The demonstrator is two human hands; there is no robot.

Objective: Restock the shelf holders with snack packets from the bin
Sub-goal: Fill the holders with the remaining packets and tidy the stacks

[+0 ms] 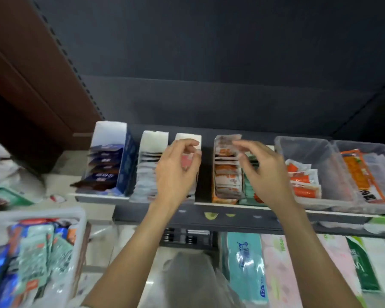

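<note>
Seemingly pinching packet (pixel 185 162), left hand (pixel 176 174).

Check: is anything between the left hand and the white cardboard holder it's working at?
Nothing visible. The left hand is right over the white cardboard holder, fingers curled at a pink-red packet inside it.

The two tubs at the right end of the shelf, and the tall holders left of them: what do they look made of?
The tubs look like clear, slightly frosted plastic: the packets show through their walls. The holders seem to be printed cardboard, opaque and matte with folded edges, though blur leaves that uncertain.
</note>
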